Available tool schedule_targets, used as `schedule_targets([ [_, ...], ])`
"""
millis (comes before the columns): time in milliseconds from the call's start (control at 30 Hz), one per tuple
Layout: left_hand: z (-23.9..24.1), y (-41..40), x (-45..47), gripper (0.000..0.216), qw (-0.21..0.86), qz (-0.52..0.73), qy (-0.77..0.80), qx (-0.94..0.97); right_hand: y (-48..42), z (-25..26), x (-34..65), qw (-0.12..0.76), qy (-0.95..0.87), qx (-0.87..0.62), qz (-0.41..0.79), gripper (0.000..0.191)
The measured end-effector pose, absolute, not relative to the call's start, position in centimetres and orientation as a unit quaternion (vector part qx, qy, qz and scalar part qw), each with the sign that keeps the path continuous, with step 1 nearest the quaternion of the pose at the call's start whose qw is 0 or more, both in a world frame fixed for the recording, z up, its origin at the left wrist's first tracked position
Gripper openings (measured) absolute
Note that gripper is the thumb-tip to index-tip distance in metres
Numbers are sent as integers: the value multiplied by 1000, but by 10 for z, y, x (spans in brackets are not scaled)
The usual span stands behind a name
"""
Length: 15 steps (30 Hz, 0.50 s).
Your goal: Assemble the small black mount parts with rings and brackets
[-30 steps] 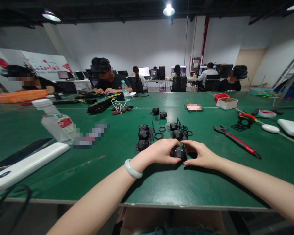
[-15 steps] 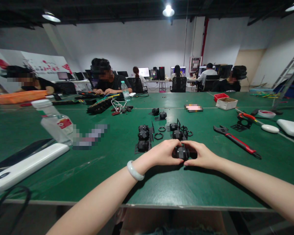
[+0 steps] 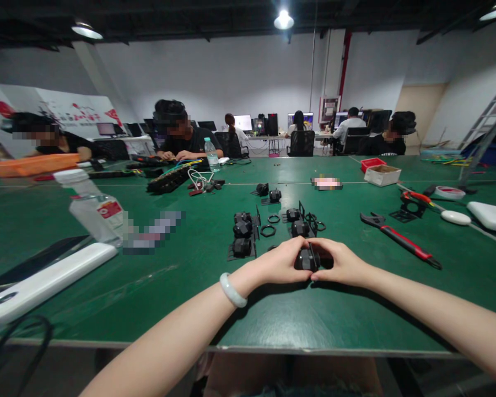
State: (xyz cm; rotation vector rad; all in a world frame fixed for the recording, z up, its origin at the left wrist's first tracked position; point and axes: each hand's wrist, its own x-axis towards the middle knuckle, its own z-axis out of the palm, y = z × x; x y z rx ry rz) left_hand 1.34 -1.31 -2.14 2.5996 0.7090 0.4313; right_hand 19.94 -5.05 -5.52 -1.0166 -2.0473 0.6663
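Both hands meet around a black cable gland (image 3: 306, 260) mounted on a thin black plate, close to the tabletop in front of me. My left hand (image 3: 283, 262) curls round its left side, thumb below and fingers above. From the right, my right hand (image 3: 341, 263) closes on it in the same way; its fingers partly hide the far side. Similar black fittings on brackets (image 3: 242, 229) stand in a row to the left. More fittings (image 3: 300, 228) sit just beyond my hands. Black rings (image 3: 268, 230) lie flat between the two groups.
An adjustable wrench (image 3: 400, 240) with red-black handle lies to the right. A clear bottle (image 3: 95, 209) and a long white device (image 3: 52, 281) are at left. Small boxes (image 3: 382, 174) stand farther back on the green table (image 3: 157, 309). Co-workers sit across it.
My left wrist and its bracelet have shifted slightly to the right. Both hands stay around the fitting, which has barely moved.
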Motion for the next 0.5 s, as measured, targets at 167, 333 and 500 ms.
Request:
schedule_targets([
  [167, -24, -14, 14, 58, 240, 166, 254, 922, -52, -57, 199, 388, -781, -412, 266, 72],
  [333, -23, -19, 17, 59, 255, 179, 224, 923, -51, -59, 199, 391, -762, -417, 305, 68],
  [500, -25, -21, 20, 71, 268, 199, 207, 920, -51, -58, 197, 399, -746, -415, 335, 72],
])
